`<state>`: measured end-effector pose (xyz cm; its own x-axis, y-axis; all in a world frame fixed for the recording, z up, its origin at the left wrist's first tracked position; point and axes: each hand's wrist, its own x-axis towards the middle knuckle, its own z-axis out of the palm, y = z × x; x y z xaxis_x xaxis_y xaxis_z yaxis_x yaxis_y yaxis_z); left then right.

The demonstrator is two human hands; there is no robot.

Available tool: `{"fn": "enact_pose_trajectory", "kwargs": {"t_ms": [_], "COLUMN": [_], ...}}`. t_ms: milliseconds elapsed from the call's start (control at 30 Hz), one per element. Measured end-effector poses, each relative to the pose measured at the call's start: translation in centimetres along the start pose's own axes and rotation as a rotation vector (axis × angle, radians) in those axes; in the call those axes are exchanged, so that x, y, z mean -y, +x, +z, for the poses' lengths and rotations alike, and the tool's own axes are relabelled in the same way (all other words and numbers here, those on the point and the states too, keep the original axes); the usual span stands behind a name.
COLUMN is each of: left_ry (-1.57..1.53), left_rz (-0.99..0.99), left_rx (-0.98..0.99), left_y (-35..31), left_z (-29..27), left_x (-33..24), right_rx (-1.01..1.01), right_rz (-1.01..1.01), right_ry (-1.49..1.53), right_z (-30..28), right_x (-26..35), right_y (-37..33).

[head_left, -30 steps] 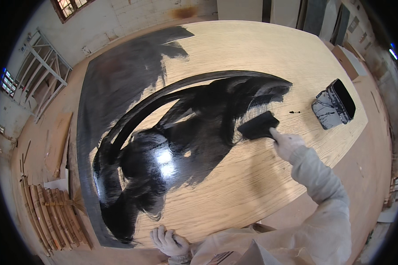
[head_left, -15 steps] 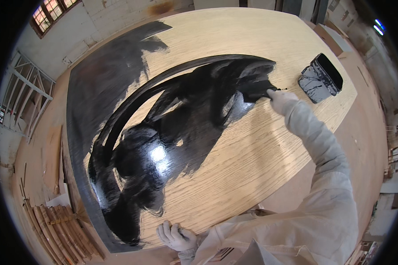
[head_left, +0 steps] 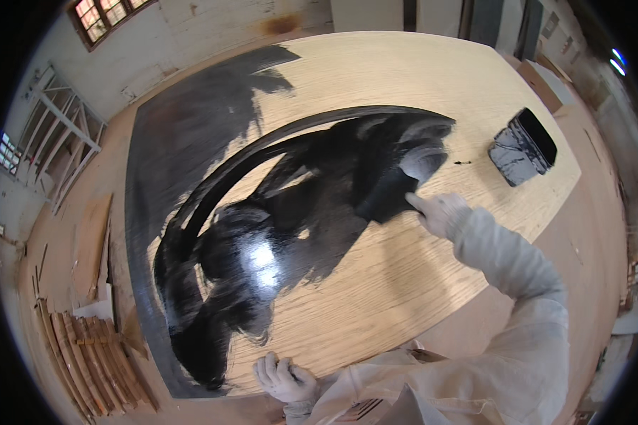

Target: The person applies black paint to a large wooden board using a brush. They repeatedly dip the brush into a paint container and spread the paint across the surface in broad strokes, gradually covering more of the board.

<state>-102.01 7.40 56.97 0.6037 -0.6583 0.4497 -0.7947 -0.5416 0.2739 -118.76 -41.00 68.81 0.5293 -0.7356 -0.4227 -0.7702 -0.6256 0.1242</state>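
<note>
A large wood-grained panel lies in front of me, partly covered with glossy black paint. My gloved right hand is closed round a wide paintbrush, black with paint and pressed to the panel at the right end of the wet patch. The brush's handle is hidden in the hand. At the panel's near edge rests my gloved left hand, fingers spread and holding nothing. A paint-smeared bucket stands on the panel beyond my right hand. Between them lies a small dark mark.
Duller black coating covers the panel's far left part. On the floor at left are a stack of wooden strips and a white metal rack. Boards lean at the back, and a box sits past the far right corner.
My right hand has drawn the brush leftward and nearer, spreading black paint at the right end of the patch. My left hand stays at the edge. The whole view has shifted slightly.
</note>
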Motion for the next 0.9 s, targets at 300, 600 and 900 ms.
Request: {"fn": "enact_pose_trajectory", "kwargs": {"t_ms": [300, 600, 900], "left_ry": [-0.025, -0.07, -0.058], "left_rz": [-0.017, 0.01, -0.059], "left_rx": [-0.012, -0.089, -0.057], "left_y": [0.0, 0.9, 0.1], "left_z": [0.3, 0.5, 0.1], "left_x": [0.2, 0.2, 0.5], "right_rx": [-0.015, -0.247, -0.035], "right_rz": [-0.086, 0.128, -0.04], "right_ry": [-0.043, 0.071, -0.028], "right_z": [0.9, -4.1, -7.5], "right_x": [1.6, -1.5, 9.6], "right_y": [-3.0, 19.1, 12.9]}}
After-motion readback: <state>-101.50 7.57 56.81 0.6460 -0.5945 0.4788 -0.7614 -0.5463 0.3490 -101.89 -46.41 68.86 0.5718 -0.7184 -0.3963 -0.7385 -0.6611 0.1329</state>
